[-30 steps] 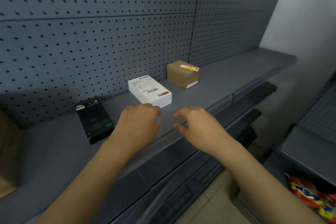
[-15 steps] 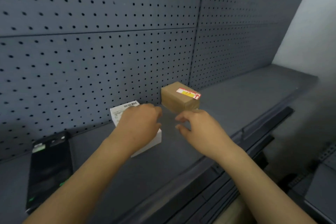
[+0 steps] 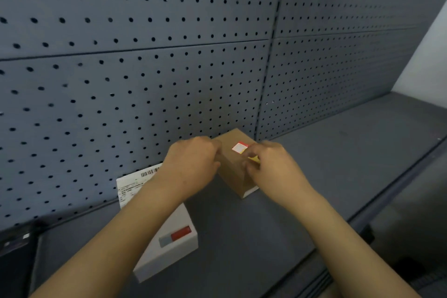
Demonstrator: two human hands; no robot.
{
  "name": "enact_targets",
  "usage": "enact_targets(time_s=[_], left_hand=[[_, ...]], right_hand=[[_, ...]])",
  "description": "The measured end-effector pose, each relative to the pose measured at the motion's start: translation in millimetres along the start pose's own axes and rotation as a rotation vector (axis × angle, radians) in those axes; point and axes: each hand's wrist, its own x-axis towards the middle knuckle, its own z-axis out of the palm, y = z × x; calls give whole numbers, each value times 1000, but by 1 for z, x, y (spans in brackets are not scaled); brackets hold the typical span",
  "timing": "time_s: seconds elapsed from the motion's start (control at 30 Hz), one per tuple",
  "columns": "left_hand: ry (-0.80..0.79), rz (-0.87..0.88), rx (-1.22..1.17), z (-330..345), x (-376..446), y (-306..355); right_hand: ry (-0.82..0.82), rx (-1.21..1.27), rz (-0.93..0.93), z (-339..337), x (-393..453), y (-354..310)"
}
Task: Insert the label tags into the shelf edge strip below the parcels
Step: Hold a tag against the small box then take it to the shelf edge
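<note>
Both hands are meeting over the brown cardboard parcel (image 3: 235, 172), which is sitting on the grey shelf (image 3: 338, 164) against the pegboard back panel (image 3: 145, 80). The left hand (image 3: 191, 164) is curling loosely at the parcel's left top edge; whether it is gripping anything cannot be told. The right hand (image 3: 271, 167) is pinching at the red, white and yellow sticker (image 3: 240, 147) on the parcel's top. The white box (image 3: 167, 237) is lying nearer, partly under the left forearm. The shelf edge strip (image 3: 391, 184) is running along the front, well apart from both hands.
</note>
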Motion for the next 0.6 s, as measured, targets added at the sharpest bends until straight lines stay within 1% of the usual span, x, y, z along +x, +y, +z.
enact_targets(time_s=[0.27,0.43,0.6], left_hand=[[-11,-92,-24,13,42,10],[10,-148,-19,19,55,16],[23,-167,-31,19,59,17]], right_hand=[[-98,-121,1,8,52,31],[-118,-34,18,11,69,45],[-61,48,15,7,79,45]])
